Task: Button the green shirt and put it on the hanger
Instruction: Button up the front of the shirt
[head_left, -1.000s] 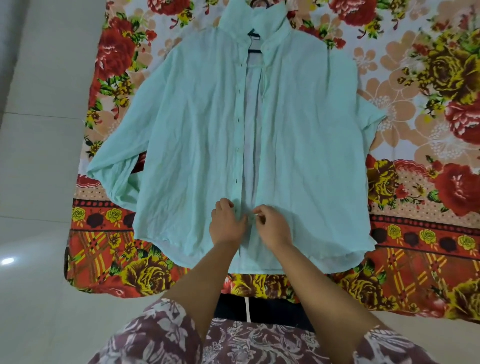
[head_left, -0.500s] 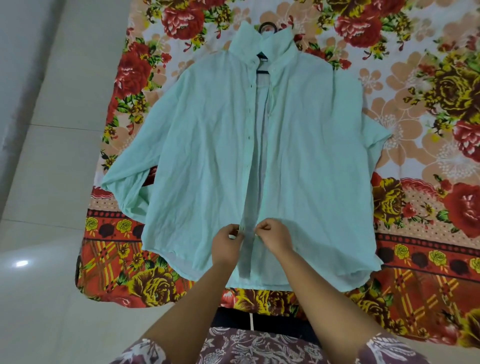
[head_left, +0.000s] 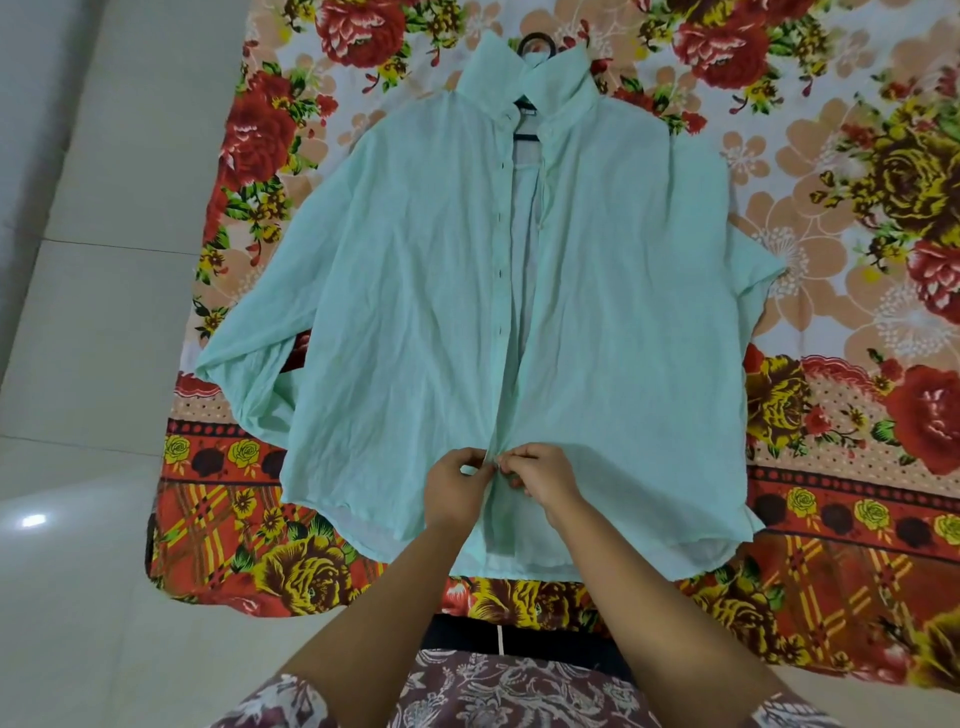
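The green shirt (head_left: 405, 291) lies face up and spread flat on the floral sheet (head_left: 831, 156), its hem nearest the person. A second ago the two front edges near the hem sat slightly apart under the hands. Now they are drawn together, and the left hand (head_left: 454, 491) and right hand (head_left: 545, 480) meet at one spot on the placket. The fingers (head_left: 470, 457) of each hand are curled and pinch the fabric edge there. This looks like a low button being worked through its hole, though whether it is through yet is too small to tell. Above the hands the front gapes open up to the collar (head_left: 524, 78), with the row of buttons (head_left: 501, 270) unfastened, so most of the buttoning seems left to do. The hanger (head_left: 535, 44) already sits inside the shirt, its hook showing above the collar. No box or basket is in view. The tiled floor (head_left: 78, 312) borders the sheet on the left.
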